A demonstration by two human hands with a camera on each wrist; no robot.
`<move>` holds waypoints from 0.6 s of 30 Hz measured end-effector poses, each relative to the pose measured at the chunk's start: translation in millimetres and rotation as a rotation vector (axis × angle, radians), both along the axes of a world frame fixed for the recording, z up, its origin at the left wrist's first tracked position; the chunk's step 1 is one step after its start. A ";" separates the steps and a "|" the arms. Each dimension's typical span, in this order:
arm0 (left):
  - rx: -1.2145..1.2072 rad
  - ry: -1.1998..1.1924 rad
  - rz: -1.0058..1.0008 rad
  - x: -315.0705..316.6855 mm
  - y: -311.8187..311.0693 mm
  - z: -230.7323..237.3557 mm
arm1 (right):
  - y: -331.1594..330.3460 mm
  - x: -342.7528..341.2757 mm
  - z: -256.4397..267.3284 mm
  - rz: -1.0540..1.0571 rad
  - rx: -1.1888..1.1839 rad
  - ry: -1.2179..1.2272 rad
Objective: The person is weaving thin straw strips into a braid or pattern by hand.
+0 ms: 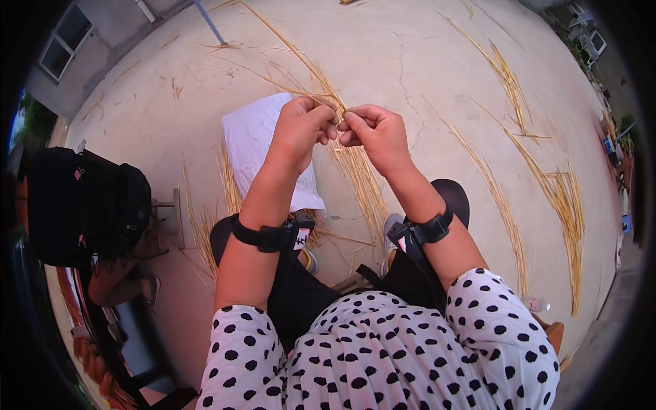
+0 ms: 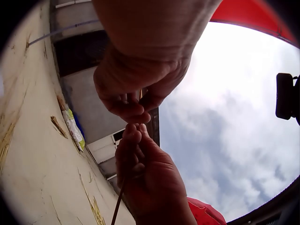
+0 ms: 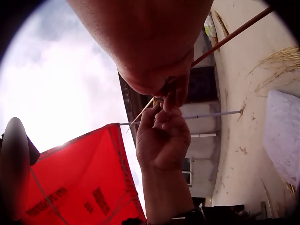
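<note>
Both hands meet in front of the body above the ground. In the head view the left hand (image 1: 307,126) pinches thin straw stalks (image 1: 301,91) between thumb and curled fingers. Close beside it, the right hand (image 1: 372,130) pinches at the same stalks, thumb against forefinger. The fingertips of the two hands nearly touch. In the right wrist view a brown stalk (image 3: 229,38) runs out past the right hand (image 3: 164,70), and a thin pale end (image 3: 140,114) sticks out near the left hand (image 3: 164,136). The fingers hide the part of the straw between them.
A white sack (image 1: 253,130) lies on the concrete beyond the left forearm. Loose straw bundles (image 1: 359,178) lie below the hands and more (image 1: 564,205) at the right. A black backpack (image 1: 89,205) and another person's leg (image 1: 116,287) are at the left, a plastic bottle (image 1: 536,304) at the right.
</note>
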State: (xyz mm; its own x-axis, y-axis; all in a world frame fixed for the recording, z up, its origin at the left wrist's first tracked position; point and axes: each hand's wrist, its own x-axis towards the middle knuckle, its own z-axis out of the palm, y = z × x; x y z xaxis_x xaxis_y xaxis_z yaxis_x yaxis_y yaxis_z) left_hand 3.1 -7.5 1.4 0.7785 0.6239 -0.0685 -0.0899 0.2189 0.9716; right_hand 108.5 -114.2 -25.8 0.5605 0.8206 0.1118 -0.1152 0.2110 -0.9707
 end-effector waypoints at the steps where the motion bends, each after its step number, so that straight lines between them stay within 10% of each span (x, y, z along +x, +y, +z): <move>1: 0.039 0.007 0.006 0.9 -2.8 2.3 | 0.1 0.8 -0.1 -0.009 0.016 0.004; 18: 0.181 0.018 0.062 0.9 -11.4 2.1 | -3.7 -8.9 0.1 -0.046 0.038 -0.090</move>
State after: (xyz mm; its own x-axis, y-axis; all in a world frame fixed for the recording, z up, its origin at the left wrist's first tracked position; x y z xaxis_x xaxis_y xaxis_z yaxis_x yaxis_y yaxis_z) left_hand 4.0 -19.0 3.5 0.7378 0.6741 0.0356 -0.0798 0.0348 0.9962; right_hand 99.6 -118.0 -25.7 0.5836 0.7885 0.1941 -0.0176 0.2513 -0.9677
